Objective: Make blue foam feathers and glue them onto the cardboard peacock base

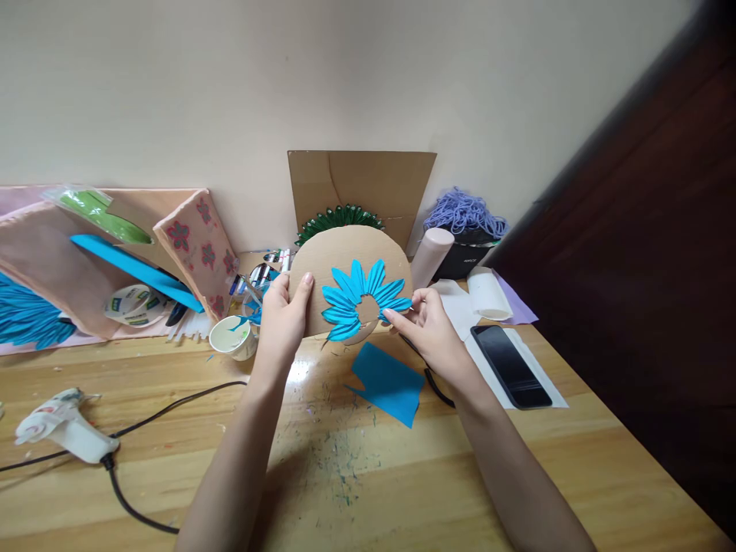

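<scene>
A rounded piece of brown cardboard (322, 257) is held up above the table, its face towards me. Blue paper petals (356, 284) fan around a bare round middle on it, with a gap at the lower right. My left hand (287, 310) is closed on the cardboard's left edge, thumb in front and fingers behind. At the right edge my right hand (428, 326) grips, its thumb pressing the lowest right petal near the middle. Beneath the cardboard a cut piece of blue paper (388, 381) lies on the table.
On the left lie a white glue gun (72, 429) with a black cord and a paper cup (233, 337). A pink organizer (195, 238) holds tape and blue paper. To the right are a phone (511, 368), a white roll (488, 294) and purple yarn (465, 212). Behind stands a cardboard sheet (379, 180).
</scene>
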Demonstrator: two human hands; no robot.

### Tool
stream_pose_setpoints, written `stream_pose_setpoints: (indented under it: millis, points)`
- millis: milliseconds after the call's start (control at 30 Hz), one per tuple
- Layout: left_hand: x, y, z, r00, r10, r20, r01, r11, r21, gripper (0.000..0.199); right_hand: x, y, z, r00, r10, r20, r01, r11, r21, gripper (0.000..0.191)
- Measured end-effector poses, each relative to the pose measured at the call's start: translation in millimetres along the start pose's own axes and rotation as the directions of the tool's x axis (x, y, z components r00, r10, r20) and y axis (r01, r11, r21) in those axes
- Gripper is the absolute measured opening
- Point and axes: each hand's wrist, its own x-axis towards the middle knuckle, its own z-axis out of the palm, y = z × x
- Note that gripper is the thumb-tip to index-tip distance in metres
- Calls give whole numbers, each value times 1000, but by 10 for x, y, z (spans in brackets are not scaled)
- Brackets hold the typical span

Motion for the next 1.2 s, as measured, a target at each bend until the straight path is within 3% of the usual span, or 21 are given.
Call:
stream_pose_setpoints:
  millis: [100, 267, 533, 767, 1000, 1100, 1200]
  points:
    - [6, -26, -11, 1000, 8, 9, -8, 1000, 18, 28, 34, -6, 17, 999, 27, 38, -31, 992, 122, 43]
    - [13, -76, -34, 998, 37, 44, -39, 999, 35, 29, 45, -49, 43, 998, 69, 9, -70, 983, 171, 48]
    - [-3, -68, -11, 998, 64, 20, -65, 997, 47, 29, 36, -86, 45, 996, 87, 0, -85, 975, 206, 48]
    - [16, -73, -32, 999, 35, 22, -35, 999, 36, 29, 30, -55, -1, 994, 66, 82, -84, 970, 230, 49]
    - [13, -52, -3, 999, 30, 26, -31, 999, 39, 28, 36, -56, 22, 996, 76, 53, -86, 973, 215, 52]
    - [72, -33, -99, 997, 67, -49, -64, 996, 64, 26, 66, -95, -53, 992, 100, 76, -113, 975, 190, 47]
    - [192, -28, -345, 957, 174, -232, -145, 980, 138, 27, 153, 2, -168, 995, 62, 74, -65, 997, 41, 31]
